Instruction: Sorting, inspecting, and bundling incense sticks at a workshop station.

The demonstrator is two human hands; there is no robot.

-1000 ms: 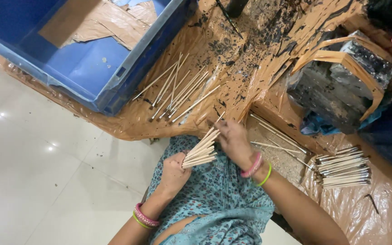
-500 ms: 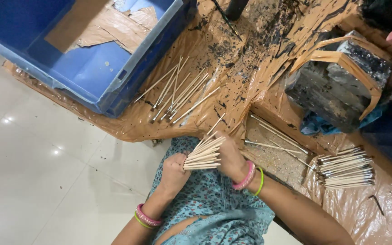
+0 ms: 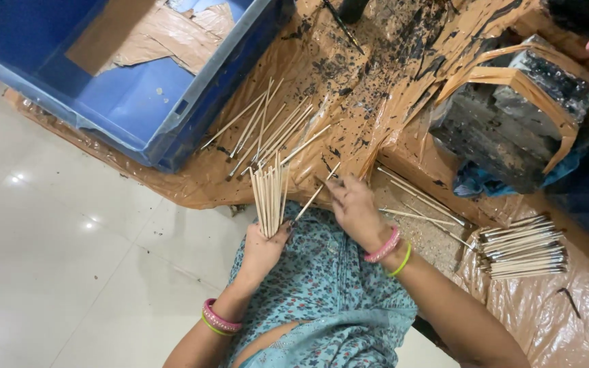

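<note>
My left hand (image 3: 264,249) is closed around the lower end of a bundle of thin pale sticks (image 3: 267,194) that stands nearly upright over my lap. Just to its right, my right hand (image 3: 352,208) pinches a single stick (image 3: 316,193) that slants toward the bundle's base. More loose sticks (image 3: 267,129) lie fanned out on the brown plastic sheet (image 3: 349,82) in front of the bundle. I wear bangles on both wrists.
A blue plastic crate (image 3: 172,129) with torn brown paper inside sits at the upper left. A dark block wrapped in brown tape (image 3: 506,123) stands at the upper right. A neat pile of sticks (image 3: 523,245) lies at the right. White tiled floor (image 3: 56,259) spreads to the left.
The bundle has swung from pointing sideways to nearly upright in my left hand. My right hand has come off the bundle and moved right with one stick.
</note>
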